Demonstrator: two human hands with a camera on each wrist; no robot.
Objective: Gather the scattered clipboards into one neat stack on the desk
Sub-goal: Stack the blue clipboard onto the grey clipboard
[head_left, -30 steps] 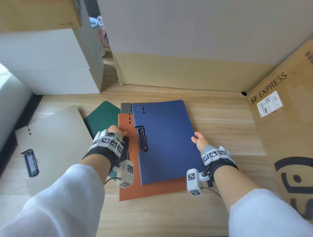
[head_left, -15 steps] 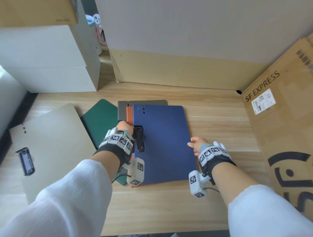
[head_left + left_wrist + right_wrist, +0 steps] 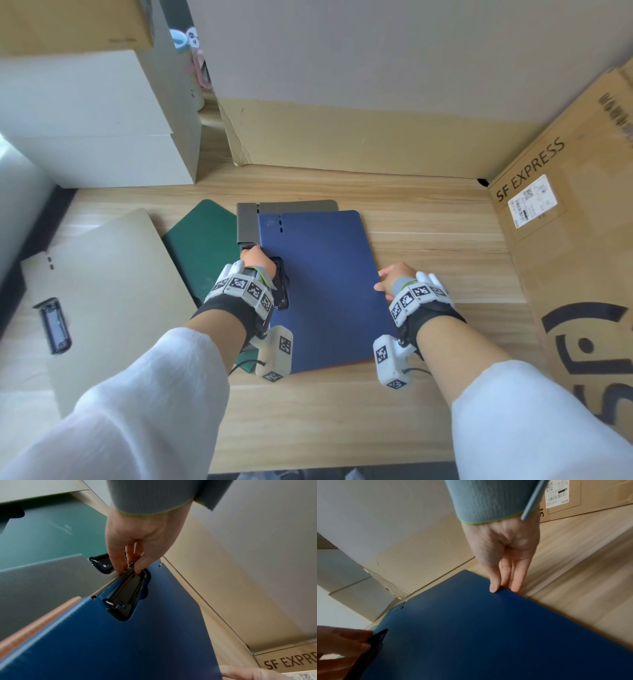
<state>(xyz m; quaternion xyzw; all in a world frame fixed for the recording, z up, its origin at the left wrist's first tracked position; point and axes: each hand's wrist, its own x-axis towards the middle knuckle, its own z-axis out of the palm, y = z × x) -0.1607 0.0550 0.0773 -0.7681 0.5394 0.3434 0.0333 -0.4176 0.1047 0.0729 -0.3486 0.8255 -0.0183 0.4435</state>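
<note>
A blue clipboard (image 3: 325, 287) lies on top of a pile at the desk's middle. An orange clipboard (image 3: 42, 618) under it shows only as a thin edge. A grey clipboard (image 3: 294, 206) sticks out beneath at the far end and left. My left hand (image 3: 130, 568) pinches the blue board's black clip (image 3: 126, 595) and the edge by it. My right hand (image 3: 503, 588) has its straight fingers against the blue board's right edge and its thumb tip on top. A green clipboard (image 3: 202, 246) and a beige clipboard (image 3: 102, 291) lie to the left.
White boxes (image 3: 89, 120) stand at the back left. A cardboard sheet (image 3: 342, 137) leans against the back wall, and an SF Express carton (image 3: 565, 257) closes off the right side. Bare wooden desk (image 3: 428, 240) lies between the pile and the carton and along the near edge.
The blue and orange clipboards have been slid into line, so the orange one no longer sticks out at the left and near side. More of the grey board now shows at the far end.
</note>
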